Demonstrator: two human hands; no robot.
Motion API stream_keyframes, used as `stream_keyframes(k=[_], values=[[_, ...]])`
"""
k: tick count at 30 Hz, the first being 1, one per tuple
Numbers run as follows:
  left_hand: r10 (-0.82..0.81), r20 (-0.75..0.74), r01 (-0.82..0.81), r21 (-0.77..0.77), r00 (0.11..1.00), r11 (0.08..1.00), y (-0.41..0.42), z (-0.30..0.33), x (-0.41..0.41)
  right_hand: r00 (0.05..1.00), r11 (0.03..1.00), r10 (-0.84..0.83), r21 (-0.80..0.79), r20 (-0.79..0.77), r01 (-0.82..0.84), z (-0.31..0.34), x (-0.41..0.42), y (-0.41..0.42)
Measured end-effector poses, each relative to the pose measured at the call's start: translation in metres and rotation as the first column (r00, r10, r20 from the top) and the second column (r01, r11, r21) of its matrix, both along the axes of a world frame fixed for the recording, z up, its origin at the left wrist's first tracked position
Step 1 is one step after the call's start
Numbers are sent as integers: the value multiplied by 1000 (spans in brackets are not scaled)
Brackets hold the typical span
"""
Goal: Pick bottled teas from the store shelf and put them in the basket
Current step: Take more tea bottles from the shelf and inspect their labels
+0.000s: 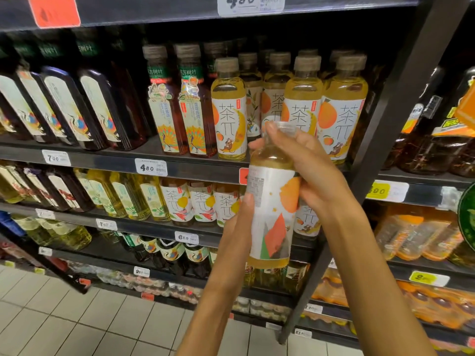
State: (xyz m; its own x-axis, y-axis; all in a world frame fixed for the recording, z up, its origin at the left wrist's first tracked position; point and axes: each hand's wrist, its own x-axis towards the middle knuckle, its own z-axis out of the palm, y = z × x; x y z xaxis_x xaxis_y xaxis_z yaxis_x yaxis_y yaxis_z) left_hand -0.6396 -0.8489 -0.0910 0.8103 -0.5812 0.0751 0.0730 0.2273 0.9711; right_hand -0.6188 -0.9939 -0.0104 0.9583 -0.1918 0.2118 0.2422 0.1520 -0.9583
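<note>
You face a dark store shelf unit point(195, 173) stacked with rows of bottled drinks, over a pale tiled floor point(64, 317). On the shelf level just behind your hands stands a row of yellow tea bottles point(341, 109) with white-and-orange labels and brownish caps; to their left are two reddish tea bottles point(180, 104) with peacock labels, then dark tea bottles point(102, 106) leaning in a line. White price tags point(151, 167) sit on the shelf edges.

You hold one yellow tea bottle point(272, 214) upright in front of the shelf, clear of the row, with its label's printed back side turned toward you. Your right hand point(308, 170) wraps the neck and shoulder from the right, fingers point(270, 128) curled over the cap area and closed snugly on it. Your left hand point(239, 219) comes up from below on the left, mostly hidden behind the bottle; its thumb point(248, 204) presses flat against the label, pinching the body.

No basket shows here.
</note>
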Motion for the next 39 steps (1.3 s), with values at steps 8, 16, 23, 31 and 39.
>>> stream_keyframes(k=[8, 16, 23, 31, 39], values=[[-243, -295, 179, -227, 924, 957, -3, 0, -3, 949, 862, 311, 403, 61, -308, -6, 3, -1], [-23, -52, 25, 23, 998, 999, 2, -1, -1, 995, 967, 95, 234, 44, -102, -7, 4, -7], [-119, -219, 82, -171, 969, 982, 3, 1, -1, 991, 977, 132, 167, 24, -134, -2, 1, -7], [-253, -278, 219, -149, 927, 964, 1, -3, -6, 929, 804, 335, 465, 160, -370, -5, 0, 1], [-33, -57, 38, 96, 998, 995, 7, 2, -4, 995, 963, 82, 252, 56, -94, 6, -2, -8]])
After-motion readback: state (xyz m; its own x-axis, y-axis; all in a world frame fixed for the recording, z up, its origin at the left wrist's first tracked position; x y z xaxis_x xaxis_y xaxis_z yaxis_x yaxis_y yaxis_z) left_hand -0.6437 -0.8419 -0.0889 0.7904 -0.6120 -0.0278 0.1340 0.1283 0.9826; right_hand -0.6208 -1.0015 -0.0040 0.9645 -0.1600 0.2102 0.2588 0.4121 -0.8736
